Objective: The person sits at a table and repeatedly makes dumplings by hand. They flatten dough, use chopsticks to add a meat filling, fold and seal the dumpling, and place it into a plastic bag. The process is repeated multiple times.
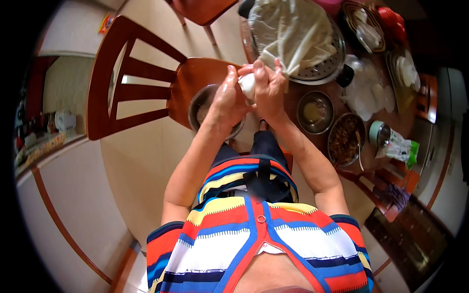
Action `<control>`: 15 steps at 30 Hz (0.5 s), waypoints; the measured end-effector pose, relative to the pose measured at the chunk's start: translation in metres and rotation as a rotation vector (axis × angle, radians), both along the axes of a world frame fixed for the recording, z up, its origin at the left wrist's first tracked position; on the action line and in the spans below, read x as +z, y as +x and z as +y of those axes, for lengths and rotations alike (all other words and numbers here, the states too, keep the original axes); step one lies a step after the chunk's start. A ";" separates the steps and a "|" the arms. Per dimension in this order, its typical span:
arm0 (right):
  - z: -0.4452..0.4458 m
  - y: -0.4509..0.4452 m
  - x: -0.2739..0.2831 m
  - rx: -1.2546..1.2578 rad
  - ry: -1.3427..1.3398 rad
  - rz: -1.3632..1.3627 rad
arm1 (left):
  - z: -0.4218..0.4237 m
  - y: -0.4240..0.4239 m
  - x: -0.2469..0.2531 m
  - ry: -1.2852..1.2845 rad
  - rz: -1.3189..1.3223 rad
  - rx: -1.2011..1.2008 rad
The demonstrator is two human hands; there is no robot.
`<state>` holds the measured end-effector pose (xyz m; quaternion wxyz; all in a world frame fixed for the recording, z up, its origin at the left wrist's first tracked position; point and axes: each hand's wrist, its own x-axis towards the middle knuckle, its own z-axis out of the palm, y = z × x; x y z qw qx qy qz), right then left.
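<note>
Between my two hands is a white lump of dough point(247, 85), cupped from both sides. My left hand point(229, 96) curves around its left side, the thumb or a finger raised and shiny. Around its right side my right hand point(268, 86) closes with bent fingers. Below my left hand, partly hidden by it, a metal bowl point(193, 110) rests by the chair seat and holds something pale. Just beyond my right hand, a cream cloth point(293, 33) lies bunched over a perforated steamer tray point(324, 66). A small metal bowl point(316, 126) with yellowish liquid stands right of my right wrist.
On the round table to the right are a bowl of brown shredded filling point(346, 139) with a spoon, thin white discs on plastic point(366, 91), a lidded jar point(379, 133) and a green-and-white packet point(401, 148). A wooden chair point(128, 73) stands at left.
</note>
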<state>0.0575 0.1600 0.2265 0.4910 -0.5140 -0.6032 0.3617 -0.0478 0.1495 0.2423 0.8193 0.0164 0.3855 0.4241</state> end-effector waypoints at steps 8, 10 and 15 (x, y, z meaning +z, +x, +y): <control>0.004 0.059 0.010 -0.123 0.351 -0.745 | 0.028 0.055 -0.034 0.005 -0.305 -0.114; 0.001 0.078 0.007 0.012 0.364 -0.665 | 0.017 0.062 -0.095 0.336 -0.120 -0.088; -0.009 0.108 0.005 -0.030 0.454 -0.690 | 0.024 0.103 -0.068 0.102 -0.272 -0.118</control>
